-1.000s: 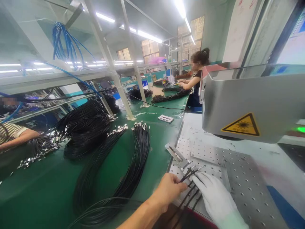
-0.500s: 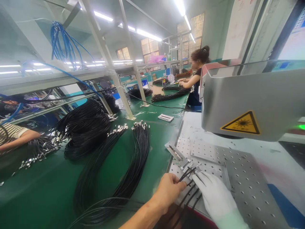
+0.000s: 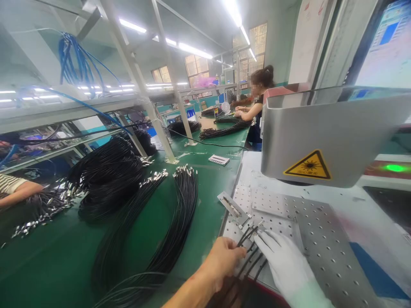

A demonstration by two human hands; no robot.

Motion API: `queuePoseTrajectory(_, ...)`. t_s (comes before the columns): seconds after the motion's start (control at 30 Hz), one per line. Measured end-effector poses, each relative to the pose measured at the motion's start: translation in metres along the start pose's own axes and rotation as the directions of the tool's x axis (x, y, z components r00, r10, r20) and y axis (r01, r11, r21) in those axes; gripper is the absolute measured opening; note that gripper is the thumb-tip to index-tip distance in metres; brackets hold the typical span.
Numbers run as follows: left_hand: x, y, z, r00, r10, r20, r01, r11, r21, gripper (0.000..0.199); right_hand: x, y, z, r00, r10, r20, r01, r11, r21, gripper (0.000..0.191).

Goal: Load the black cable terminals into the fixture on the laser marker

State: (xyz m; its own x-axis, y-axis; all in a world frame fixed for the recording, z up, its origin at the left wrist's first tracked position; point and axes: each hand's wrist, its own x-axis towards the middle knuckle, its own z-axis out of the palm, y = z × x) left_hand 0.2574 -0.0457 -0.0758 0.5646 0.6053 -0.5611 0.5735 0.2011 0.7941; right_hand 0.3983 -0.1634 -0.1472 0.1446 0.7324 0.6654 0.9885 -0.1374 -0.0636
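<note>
Bare and curled, my left hand [image 3: 224, 259] pinches black cables [image 3: 245, 236] between thumb and fingers, close to their metal-tipped ends. My right hand [image 3: 287, 263] wears a white glove; its fingertips close on the same cables near the tips, with the thumb hidden beneath. Several cable lengths hang down between my hands toward the table's front edge. Just beyond the fingertips, a small metal fixture [image 3: 233, 207] with a slot lies aslant on the perforated metal plate [image 3: 272, 207].
A grey machine head with a laser warning sign [image 3: 310, 164] overhangs the plate at right. Bundled black cables [image 3: 184, 205] lie on the green table [image 3: 205, 222], with a larger coil [image 3: 105, 171] behind. A white slotted block [image 3: 218, 160] sits farther back. Co-workers sit at left and ahead.
The view has turned slightly right, so the surroundings sit farther left. Both hands stay at the cable ends with nearly the same hold.
</note>
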Motion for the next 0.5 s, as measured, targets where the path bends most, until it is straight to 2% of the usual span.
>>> queuePoseTrajectory(0.1, 0.002, -0.006, 0.005, 0.984, 0.119, -0.129, -0.084, 0.964, 0.252, 0.024, 0.002, -0.002, 0.000, 1.000, 0.000, 0.005, 0.000, 0.998, -0.065, 0.041)
queuePoseTrajectory(0.2, 0.000, -0.008, 0.009, 0.962, 0.232, -0.146, -0.151, 0.893, 0.423, 0.022, 0.004, -0.007, -0.003, 0.998, 0.048, 0.050, -0.042, 0.993, -0.107, 0.038)
queuePoseTrajectory(0.33, -0.006, 0.005, 0.005, 0.936, 0.320, -0.144, -0.228, 0.866, 0.445, 0.021, 0.006, -0.011, -0.005, 0.993, 0.081, 0.087, -0.071, 0.991, -0.114, 0.039)
queuePoseTrajectory(0.5, -0.010, 0.020, 0.000, 0.902, 0.399, -0.168, -0.317, 0.873, 0.369, 0.022, 0.002, -0.007, 0.000, 0.993, 0.083, 0.083, -0.073, 0.990, -0.119, 0.044)
